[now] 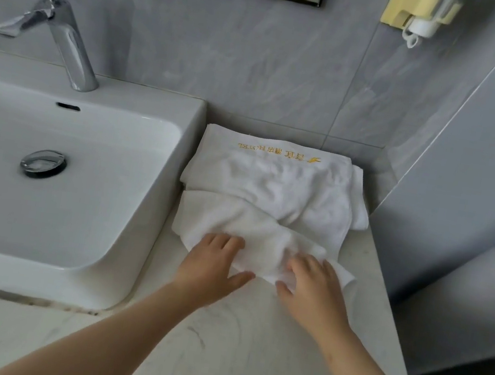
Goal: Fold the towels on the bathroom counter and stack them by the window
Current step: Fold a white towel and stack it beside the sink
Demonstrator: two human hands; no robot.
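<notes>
left hand [211,262] spread flat, fingers on near edge of small white towel [252,233] | right hand [313,283] spread, pressing its near right corner | small towel rumpled beside sink [83,193], mid counter [249,333] | larger lettered towel [276,182] behind, at counter's far right corner | soft, light, limp; best pinched at corners

Towels [273,198] on counter [246,349], right of sink [62,184]; faucet [65,38] behind.
</notes>
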